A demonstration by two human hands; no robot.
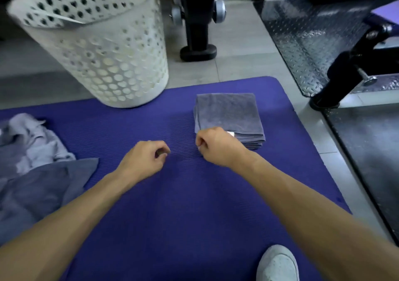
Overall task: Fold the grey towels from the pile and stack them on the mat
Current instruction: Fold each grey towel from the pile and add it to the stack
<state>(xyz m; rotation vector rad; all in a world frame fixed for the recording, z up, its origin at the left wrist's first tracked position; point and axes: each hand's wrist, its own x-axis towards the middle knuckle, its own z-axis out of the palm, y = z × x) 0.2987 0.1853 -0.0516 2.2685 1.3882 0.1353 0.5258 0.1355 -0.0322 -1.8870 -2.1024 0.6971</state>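
Folded towels (230, 116) stacked far right on mat (172, 205) | loose pile (38, 157) at left: soft, light, floppy, best taken by corners | left hand (143, 160) and right hand (212, 145) curled, both grips holding nothing.

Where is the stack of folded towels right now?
The folded stack sits on the purple mat, right of centre, just beyond the right hand and right of the white basket.
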